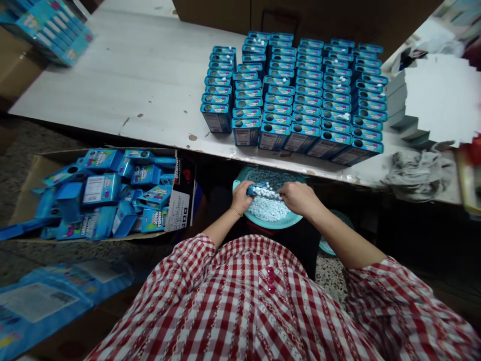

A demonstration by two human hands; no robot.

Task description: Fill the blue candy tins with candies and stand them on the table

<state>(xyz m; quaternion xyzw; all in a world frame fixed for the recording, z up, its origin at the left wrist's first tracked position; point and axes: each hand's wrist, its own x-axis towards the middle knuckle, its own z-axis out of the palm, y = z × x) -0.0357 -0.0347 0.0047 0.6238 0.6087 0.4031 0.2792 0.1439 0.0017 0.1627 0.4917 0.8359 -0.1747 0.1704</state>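
My left hand (pixel 242 195) grips a small blue box (pixel 252 189), tilted on its side above a turquoise basin (pixel 278 224). Small white candies (pixel 268 208) fill the basin. From the right, my closed right hand (pixel 298 197) holds what looks like a scoop heaped with white candies (pixel 266 192), its loaded end at the mouth of the box. The candies and my fingers hide most of the scoop's shape.
Rows of upright blue boxes (pixel 276 131) stand on the white table (pixel 150 95), some with candies on top. A cardboard carton (pixel 180 200) at left holds jumbled blue boxes. Grey cloth (pixel 419 170) lies at the table's right, beside stacked white card (pixel 447 100).
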